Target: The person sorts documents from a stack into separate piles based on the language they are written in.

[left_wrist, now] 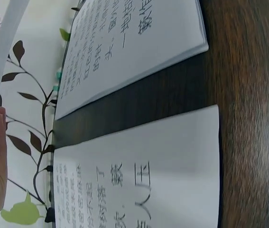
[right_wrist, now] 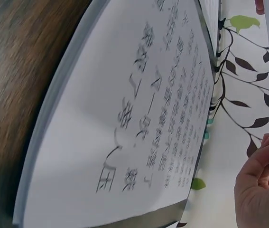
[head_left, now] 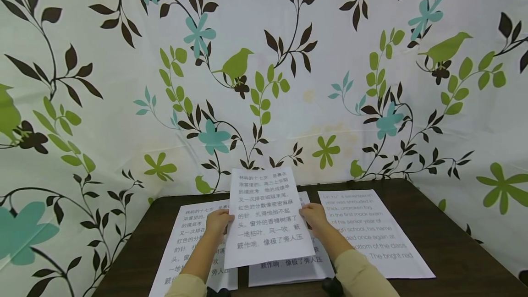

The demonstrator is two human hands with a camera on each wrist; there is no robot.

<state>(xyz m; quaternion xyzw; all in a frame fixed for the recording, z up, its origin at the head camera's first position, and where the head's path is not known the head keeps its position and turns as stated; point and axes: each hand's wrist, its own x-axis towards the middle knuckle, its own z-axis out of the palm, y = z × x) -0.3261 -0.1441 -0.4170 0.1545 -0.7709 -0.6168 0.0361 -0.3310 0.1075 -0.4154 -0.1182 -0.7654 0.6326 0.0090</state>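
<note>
Both hands hold up one sheet of paper (head_left: 266,223) printed with Chinese text, tilted toward the head camera above the table. My left hand (head_left: 219,222) pinches its left edge, and my right hand (head_left: 314,218) pinches the right edge. In the right wrist view the thumb and fingers of the right hand (right_wrist: 260,185) close on the sheet's border. Below the raised sheet lies a stack of similar printed pages (head_left: 290,274), partly covered by it in the head view. The left wrist view shows that stack (left_wrist: 139,42) several sheets thick.
To the left lies another Chinese-text page (head_left: 173,246), partly behind the left forearm. An English-text page (head_left: 371,233) lies on the right, partly behind the right forearm. The dark wooden table (head_left: 458,251) ends at the back against a patterned wall covering (head_left: 264,141).
</note>
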